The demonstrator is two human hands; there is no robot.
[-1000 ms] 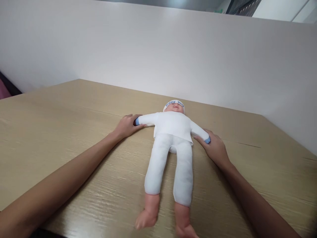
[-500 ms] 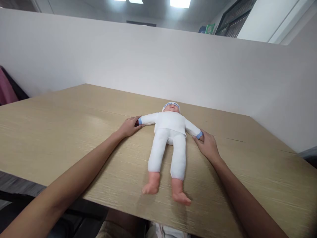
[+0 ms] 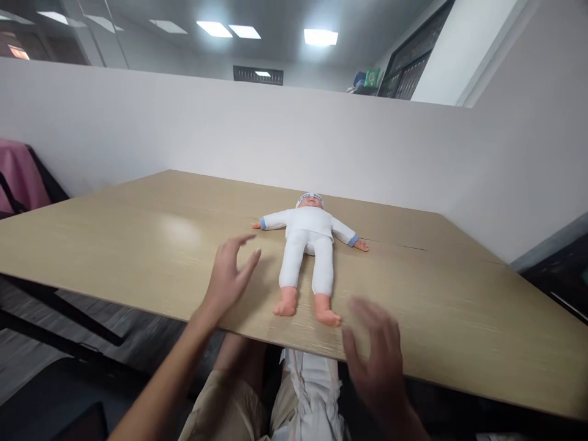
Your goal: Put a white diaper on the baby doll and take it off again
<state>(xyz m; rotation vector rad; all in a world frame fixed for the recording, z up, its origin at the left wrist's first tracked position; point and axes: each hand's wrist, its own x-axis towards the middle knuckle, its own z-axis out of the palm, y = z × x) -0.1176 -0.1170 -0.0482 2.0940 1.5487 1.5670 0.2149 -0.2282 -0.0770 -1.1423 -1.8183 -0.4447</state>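
A baby doll (image 3: pixel 310 223) in a white top, white trousers and a lettered white headband or cap lies on its back on the wooden table (image 3: pixel 160 257). Its arms are spread and its bare feet point toward me. My left hand (image 3: pixel 229 269) hovers left of the doll's legs, thumb and fingers apart, holding nothing. Slightly blurred, my right hand (image 3: pixel 376 349) is over the near table edge, right of the doll's feet, its fingers spread and also without anything in them. On my lap lies a white diaper-like item (image 3: pixel 312 392), touched by neither hand.
A pale partition wall (image 3: pixel 275 135) stands behind the table. Pink cloth (image 3: pixel 22 174) hangs at the far left, and a dark object (image 3: pixel 555 257) sits by the right edge. A dark chair seat (image 3: pixel 59 392) is at lower left.
Both my hands have let go of the doll's hands and drawn back toward me. The doll lies in the same pose. The view has shifted, showing more of my lap.
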